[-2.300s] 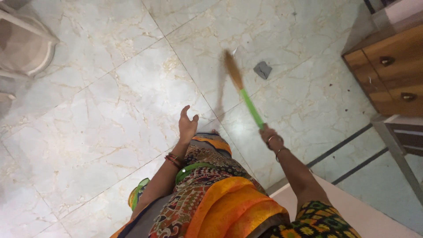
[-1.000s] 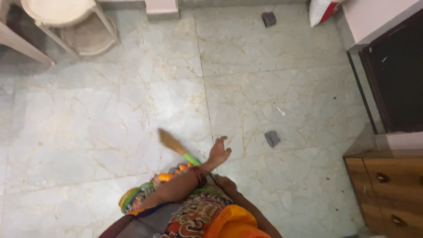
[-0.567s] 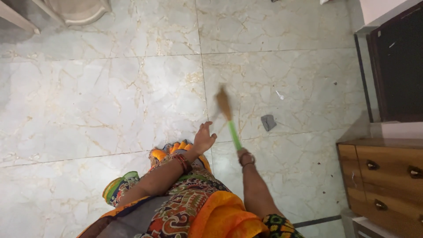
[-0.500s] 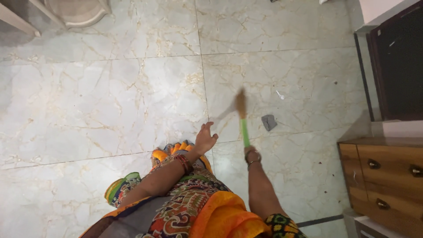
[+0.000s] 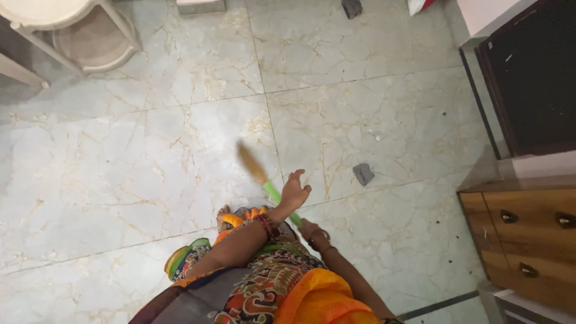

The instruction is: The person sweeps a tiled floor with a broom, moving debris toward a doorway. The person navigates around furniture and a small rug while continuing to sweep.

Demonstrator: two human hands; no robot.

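Observation:
My right hand [image 5: 313,231] grips the green handle of a broom [image 5: 273,193]. Its brown bristle head [image 5: 250,162] is blurred and points up and to the left over the marble floor [image 5: 120,168]. My left hand [image 5: 295,191] hangs in front of the handle with fingers spread, holding nothing. A small grey scrap [image 5: 362,174] lies on the floor to the right of the hands. A tiny white bit [image 5: 375,135] lies further off.
A wooden drawer cabinet [image 5: 528,234] stands at the right, with a dark cabinet [image 5: 534,78] behind it. A pale plastic chair [image 5: 72,30] is at the top left. Another grey scrap [image 5: 351,7] lies at the top edge. Dark specks dot the floor near the drawers.
The broom has swung from pointing up and right to pointing up and left. My right hand has drawn in closer to my body. The view has tilted slightly upward.

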